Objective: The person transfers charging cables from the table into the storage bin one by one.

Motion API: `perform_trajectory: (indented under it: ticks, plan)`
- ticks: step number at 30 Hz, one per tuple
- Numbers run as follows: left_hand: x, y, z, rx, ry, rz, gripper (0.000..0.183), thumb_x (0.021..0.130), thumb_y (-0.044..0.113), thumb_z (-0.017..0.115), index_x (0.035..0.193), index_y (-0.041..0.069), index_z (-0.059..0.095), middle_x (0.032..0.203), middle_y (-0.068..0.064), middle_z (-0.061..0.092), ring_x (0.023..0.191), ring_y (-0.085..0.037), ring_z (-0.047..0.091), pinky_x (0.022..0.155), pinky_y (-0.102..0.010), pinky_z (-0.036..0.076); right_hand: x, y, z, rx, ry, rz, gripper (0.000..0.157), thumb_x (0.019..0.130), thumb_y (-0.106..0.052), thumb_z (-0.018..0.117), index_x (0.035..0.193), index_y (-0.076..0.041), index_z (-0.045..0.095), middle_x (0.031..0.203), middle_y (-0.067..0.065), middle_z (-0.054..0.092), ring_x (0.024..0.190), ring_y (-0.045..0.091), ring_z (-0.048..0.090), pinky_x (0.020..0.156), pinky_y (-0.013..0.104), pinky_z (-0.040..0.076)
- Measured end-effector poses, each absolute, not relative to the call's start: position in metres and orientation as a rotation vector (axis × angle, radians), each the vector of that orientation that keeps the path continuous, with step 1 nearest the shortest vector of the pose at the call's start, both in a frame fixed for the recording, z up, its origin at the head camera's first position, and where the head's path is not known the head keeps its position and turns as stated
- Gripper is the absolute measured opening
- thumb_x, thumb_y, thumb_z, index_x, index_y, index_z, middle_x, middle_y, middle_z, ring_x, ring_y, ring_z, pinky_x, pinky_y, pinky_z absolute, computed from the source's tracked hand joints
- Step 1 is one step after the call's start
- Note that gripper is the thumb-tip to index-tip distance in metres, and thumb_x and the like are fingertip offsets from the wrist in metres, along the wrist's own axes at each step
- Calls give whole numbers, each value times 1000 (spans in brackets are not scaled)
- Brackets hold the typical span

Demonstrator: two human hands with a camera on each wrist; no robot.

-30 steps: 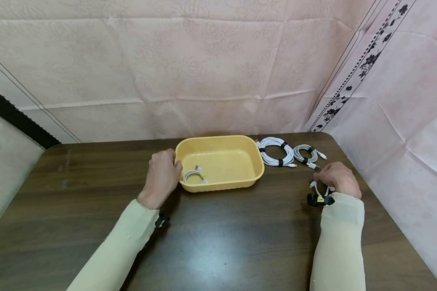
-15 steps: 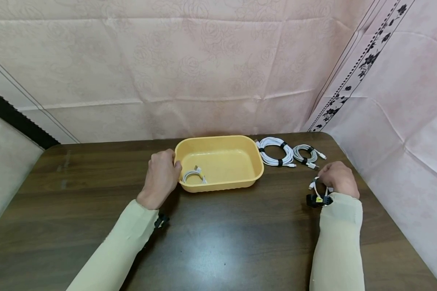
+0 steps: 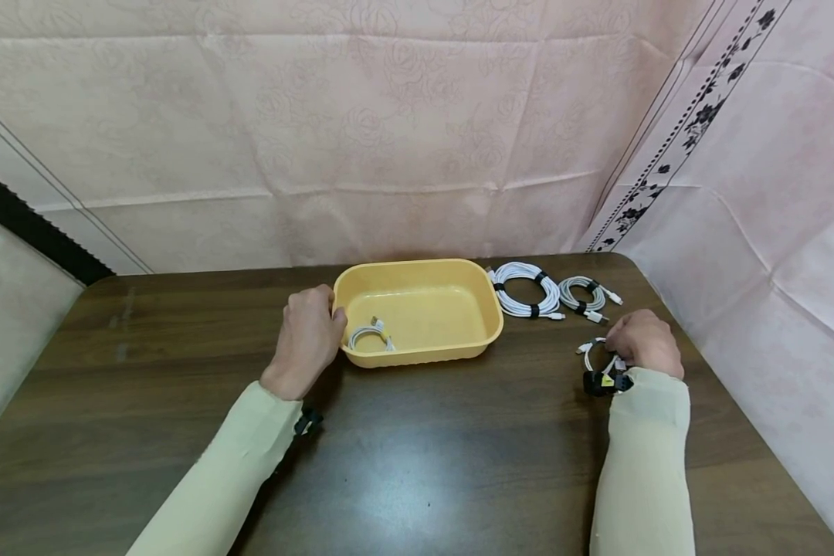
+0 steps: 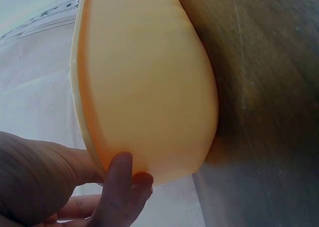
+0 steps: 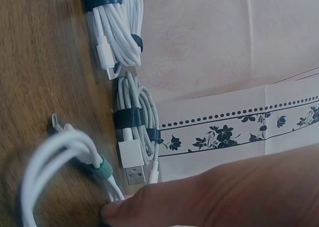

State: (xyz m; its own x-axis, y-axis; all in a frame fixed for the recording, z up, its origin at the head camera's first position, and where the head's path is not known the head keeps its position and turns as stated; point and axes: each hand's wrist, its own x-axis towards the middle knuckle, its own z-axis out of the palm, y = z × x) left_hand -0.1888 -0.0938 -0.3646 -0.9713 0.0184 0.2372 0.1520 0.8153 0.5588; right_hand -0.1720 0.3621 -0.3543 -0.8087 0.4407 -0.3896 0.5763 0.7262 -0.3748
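Note:
At the left end of a yellow plastic basin (image 3: 441, 313), my left hand (image 3: 304, 336) grips the rim; in the left wrist view its fingers (image 4: 119, 177) press the basin's outer wall. A small coil of white charging cable (image 3: 368, 330) lies inside the basin at its near left corner. On the right of the table, my right hand (image 3: 645, 341) pinches another small coiled white charging cable (image 5: 54, 145) at its bound side. A green tie (image 5: 103, 168) wraps this coil, and the thumb (image 5: 159, 204) covers part of it.
Right of the basin lies a large white cable coil (image 3: 550, 292) with black ties. A smaller grey-white coil (image 5: 142, 100) with a USB plug sits beside it, just beyond my right hand. A patterned cloth (image 3: 389, 154) hangs behind the brown table (image 3: 389, 448).
My right hand has shifted slightly left, and the coil in it has turned, its plug end swinging left. The left hand and the basin have not moved.

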Motion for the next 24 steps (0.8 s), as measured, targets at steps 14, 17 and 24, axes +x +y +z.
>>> perform_trajectory:
  ticks: [14, 17, 24]
  plan:
    - [-189, -95, -364, -120, -2784, -886, 13, 95, 5, 59, 85, 0, 65, 71, -10, 58, 61, -22, 56, 51, -29, 44, -177, 360, -354, 879, 2600, -717, 15, 87, -17, 64, 94, -4, 66, 87, 17, 64, 60, 19, 63, 57, 31, 55]
    - [-189, -95, -365, -119, -2787, -887, 12, 95, 5, 59, 86, 0, 65, 71, -9, 58, 61, -22, 56, 50, -28, 43, -177, 359, -355, 892, 2592, -724, 17, 88, -18, 64, 95, -3, 65, 82, 13, 64, 60, 18, 64, 57, 31, 55]
    - [-189, -94, -364, -109, -2804, -886, 12, 96, 6, 60, 88, -1, 66, 73, -10, 59, 63, -22, 58, 52, -29, 45, -172, 355, -353, 882, 2605, -737, 15, 91, -22, 65, 92, -7, 65, 75, 7, 63, 63, 18, 64, 57, 32, 53]
